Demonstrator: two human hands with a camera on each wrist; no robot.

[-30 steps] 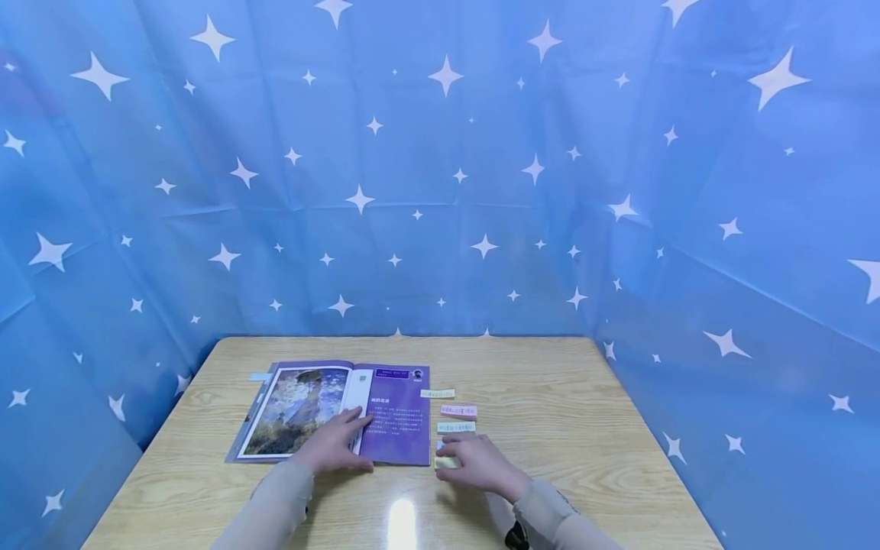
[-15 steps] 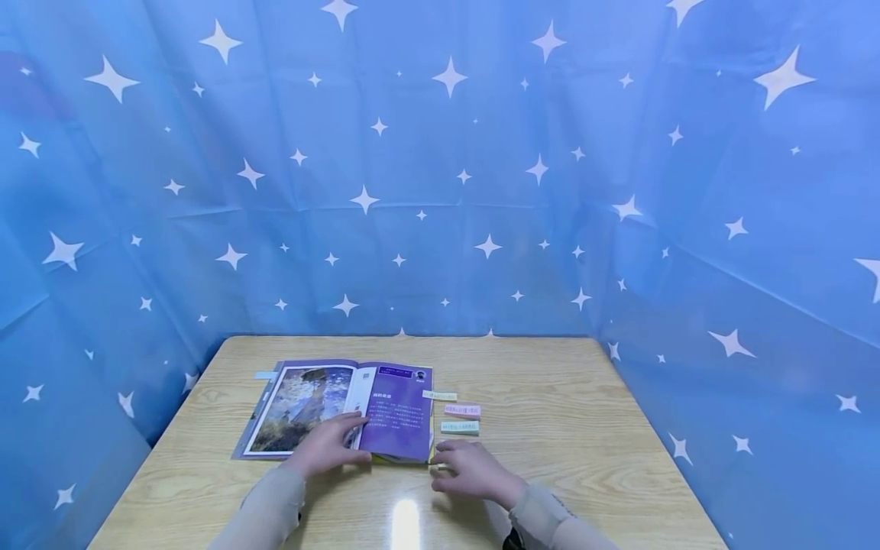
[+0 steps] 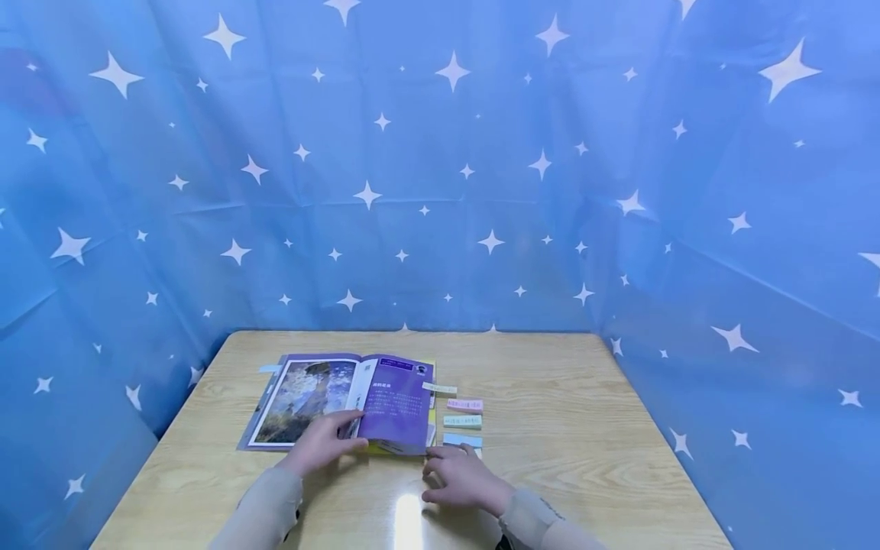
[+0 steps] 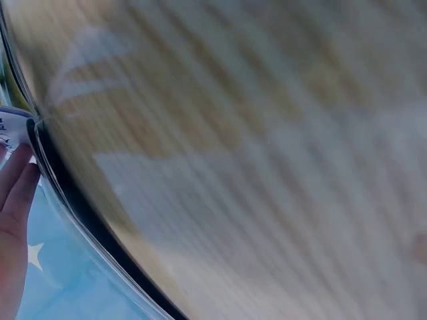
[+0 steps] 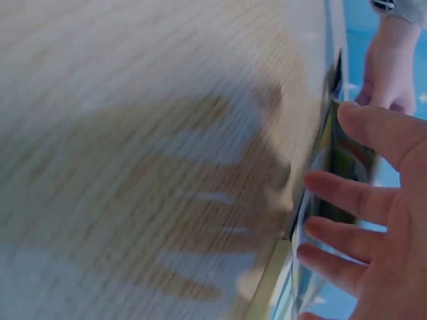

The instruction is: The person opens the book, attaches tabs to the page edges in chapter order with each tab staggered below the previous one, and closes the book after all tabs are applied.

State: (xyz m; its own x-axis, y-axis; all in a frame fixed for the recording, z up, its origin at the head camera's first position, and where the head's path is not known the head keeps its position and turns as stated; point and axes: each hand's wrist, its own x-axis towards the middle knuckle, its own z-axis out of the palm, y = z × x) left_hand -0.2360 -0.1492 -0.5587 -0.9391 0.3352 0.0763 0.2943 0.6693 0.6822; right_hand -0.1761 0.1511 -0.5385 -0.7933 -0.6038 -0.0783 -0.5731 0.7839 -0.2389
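Observation:
An open book lies on the table, with a framed painting on its left page (image 3: 302,401) and white print on its purple right page (image 3: 399,409). That right page bows up along its lower edge, and a yellow page shows beneath. My left hand (image 3: 319,441) rests over the book's lower middle, thumb toward the purple page, fingers extended. My right hand (image 3: 464,475) is at the purple page's lower right corner, fingertips close to the edge. In the right wrist view, its fingers (image 5: 340,230) are spread and loosely bent beside the book's edge.
Paper strips with handwriting line the book's right side: a pale one (image 3: 440,388) overlapping the page, a pink one (image 3: 465,406), a green one (image 3: 463,421) and a blue one (image 3: 463,440). A pale tab (image 3: 269,368) sticks out at left. A starry blue curtain (image 3: 440,153) surrounds the table.
The purple page's lower edge has risen, exposing yellow below and at its right. My right hand has shifted left, uncovering the blue strip. My left hand stays on the book.

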